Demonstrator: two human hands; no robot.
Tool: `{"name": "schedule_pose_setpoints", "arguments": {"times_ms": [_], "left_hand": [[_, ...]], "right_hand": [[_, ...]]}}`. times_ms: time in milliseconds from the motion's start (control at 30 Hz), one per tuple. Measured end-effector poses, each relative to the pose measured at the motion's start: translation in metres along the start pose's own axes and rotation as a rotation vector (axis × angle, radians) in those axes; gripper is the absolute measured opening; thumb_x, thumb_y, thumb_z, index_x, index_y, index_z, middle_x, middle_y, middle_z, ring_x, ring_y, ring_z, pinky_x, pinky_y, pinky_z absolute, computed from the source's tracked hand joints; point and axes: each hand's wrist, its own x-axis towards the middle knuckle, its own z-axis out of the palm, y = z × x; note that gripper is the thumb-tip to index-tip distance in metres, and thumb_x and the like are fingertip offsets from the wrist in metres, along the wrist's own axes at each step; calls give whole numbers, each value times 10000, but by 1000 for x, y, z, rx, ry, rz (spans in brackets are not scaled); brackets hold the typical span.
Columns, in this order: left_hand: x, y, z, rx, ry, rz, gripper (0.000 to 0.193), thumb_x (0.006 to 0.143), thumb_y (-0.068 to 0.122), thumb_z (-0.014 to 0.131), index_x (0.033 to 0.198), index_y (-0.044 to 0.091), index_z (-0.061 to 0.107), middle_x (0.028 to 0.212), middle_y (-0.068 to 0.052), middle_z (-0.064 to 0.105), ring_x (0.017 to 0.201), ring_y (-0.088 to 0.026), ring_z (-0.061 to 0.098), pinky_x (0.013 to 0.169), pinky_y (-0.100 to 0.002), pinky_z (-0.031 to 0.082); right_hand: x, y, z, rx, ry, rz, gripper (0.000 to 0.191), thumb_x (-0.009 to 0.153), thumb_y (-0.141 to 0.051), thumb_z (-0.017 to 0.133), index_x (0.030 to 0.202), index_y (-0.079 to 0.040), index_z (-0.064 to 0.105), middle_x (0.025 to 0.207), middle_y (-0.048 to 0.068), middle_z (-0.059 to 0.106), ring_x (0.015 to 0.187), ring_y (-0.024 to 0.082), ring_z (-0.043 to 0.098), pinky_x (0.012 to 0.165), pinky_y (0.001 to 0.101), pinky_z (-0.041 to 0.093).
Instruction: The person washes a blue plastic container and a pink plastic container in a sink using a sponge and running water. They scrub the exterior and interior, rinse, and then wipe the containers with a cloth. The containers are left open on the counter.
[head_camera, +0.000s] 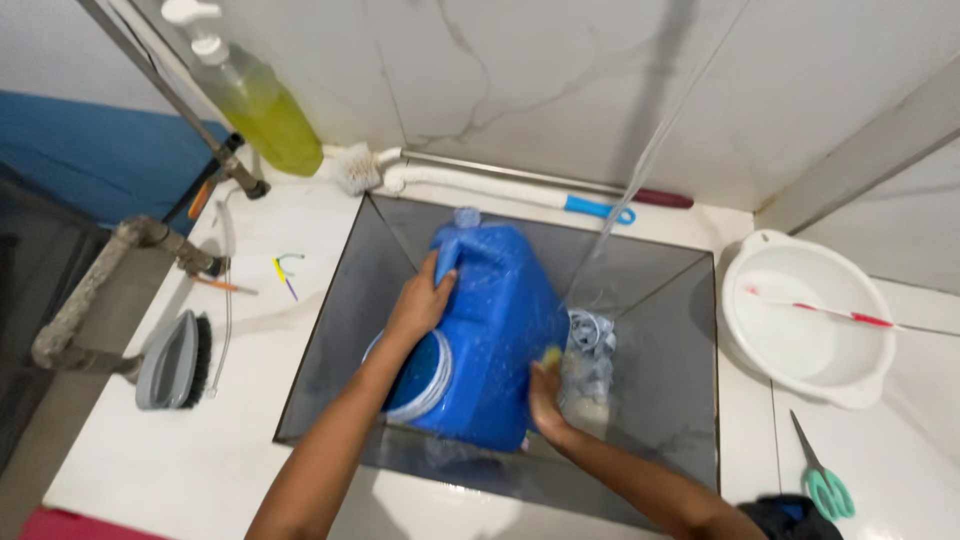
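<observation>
— Both forearms come up from the bottom edge; what are the hands doing?

— Left hand (420, 300) is wrapped around the handle at the upper left of a big blue plastic jerrycan (495, 335), fingers closed on it. Right hand (545, 395) presses against the can's lower right side, fingers closed on something small and yellowish, perhaps a sponge; I cannot tell exactly what.

— Where does the can sit?

— Inside the dark grey square sink (665, 330), tilted, its cap end pointing to the back wall. A thin stream of water (625, 195) falls just right of it, splashing where the right hand works.

— And around the sink?

— On the white counter to the left lies a grey scrubbing brush with black bristles (172, 360). Behind it stands a clear pump bottle of yellow-green liquid (258, 100). Along the back edge rests a white long-handled brush with a blue tip (480, 185). To the right sits a round white plastic basin (810, 320), with a thin red and white stick across it. Near the bottom right, green-handled scissors (825, 480) lie on the counter, well apart from both hands.
</observation>
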Motion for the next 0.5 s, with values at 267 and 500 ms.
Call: {"name": "schedule_pose_setpoints", "arguments": {"times_ms": [267,500], "left_hand": [[-66,49,4,135,61,349,581,972,321,600,1435,-14,494,1414,-292,523,1356,-457,472,1152,-489,388],[-90,77,11,50,89,368,760,985,310,577,1575,-41,249,1533,-327,380,1455,-500,304,1234,-530,206]], "right_hand": [[10,-172,-42,-831,-430,-1030,498,1028,-290,525,1373,69,511,1430,293,527,1422,452,441,1225,500,305],[-22,-156,-60,-696,-553,-818,370,1035,-254,500,1317,-46,621,1350,186,628,1291,393,578,1141,460,414]]}}
